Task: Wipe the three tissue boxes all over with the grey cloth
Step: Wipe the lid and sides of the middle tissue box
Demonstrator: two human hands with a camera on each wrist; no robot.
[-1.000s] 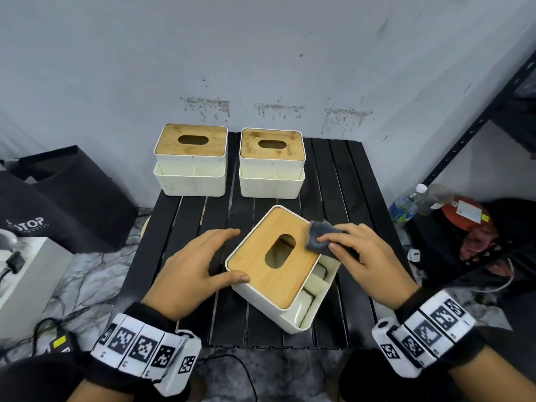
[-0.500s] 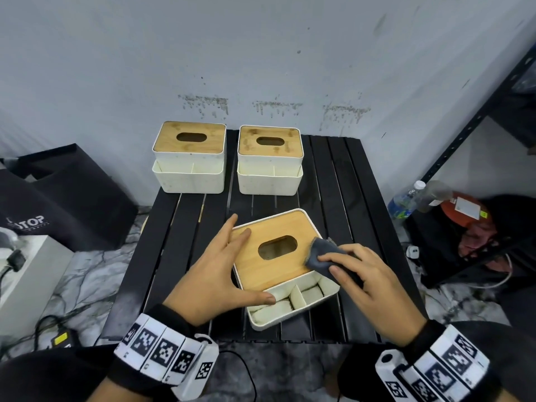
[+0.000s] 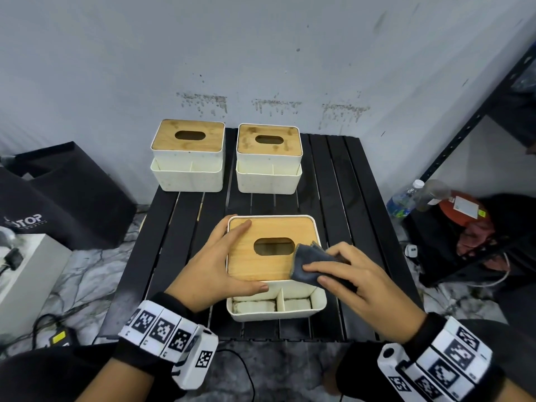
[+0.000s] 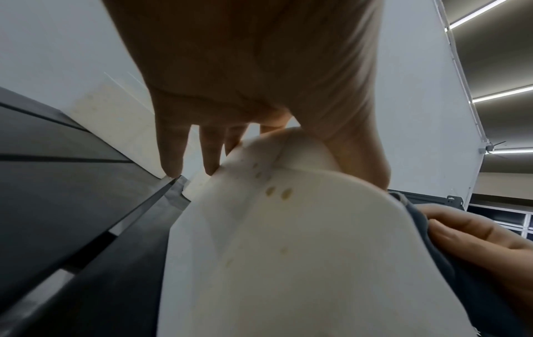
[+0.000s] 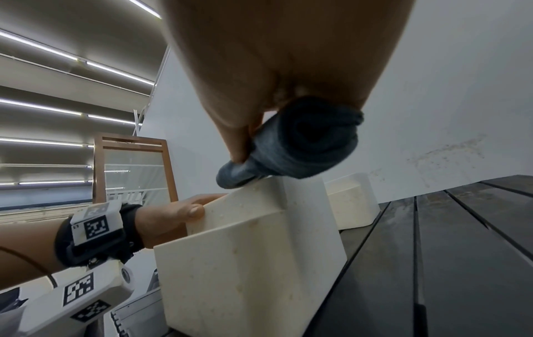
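Left hand (image 3: 213, 269) grips bamboo-lidded white tissue box (image 3: 272, 258); right hand (image 3: 358, 288) pinches folded grey cloth (image 3: 311, 261)

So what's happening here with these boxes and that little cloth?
A person is cleaning tissue boxes on a black slatted table. The left hand steadies the nearest tissue box at its left side, while the right hand holds a folded grey cloth on the right edge of its wooden lid. Two more tissue boxes stand side by side at the table's far end, near the wall.
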